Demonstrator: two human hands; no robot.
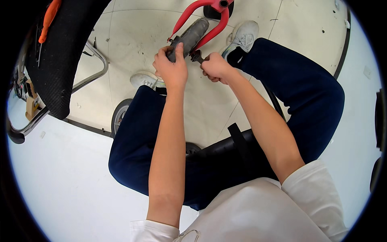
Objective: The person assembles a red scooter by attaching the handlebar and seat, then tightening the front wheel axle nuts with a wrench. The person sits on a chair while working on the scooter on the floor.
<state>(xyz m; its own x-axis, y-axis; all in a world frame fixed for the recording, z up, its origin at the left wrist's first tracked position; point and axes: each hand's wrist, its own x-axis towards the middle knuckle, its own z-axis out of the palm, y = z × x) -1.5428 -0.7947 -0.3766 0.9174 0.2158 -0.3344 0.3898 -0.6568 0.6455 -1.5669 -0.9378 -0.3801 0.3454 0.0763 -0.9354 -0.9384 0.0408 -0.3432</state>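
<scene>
**Red fork (pixel 216 32) straddles grey wheel (pixel 194 34), left hand (pixel 173 67) nearer!**

Over the floor (pixel 131 34), off its walled edges, the wheel lies just ahead, length slanting away rightward. Left hand grips its near end; right hand (pixel 217 67) is closed round a dark wrench-like tool (pixel 197 56) by the fork's right tip.

A wide fisheye camera on the person's head is looking down from above and behind the left hand (pixel 173 69) and right hand (pixel 217 67), facing past them to the floor (pixel 133 44). The shirt (pixel 262 211), nearer the lens than either hand, is filling the lower part; the forearms (pixel 167 157) are leading up to the hands. Well beyond the hands, straight edges are bending toward a dark, round rim.
</scene>
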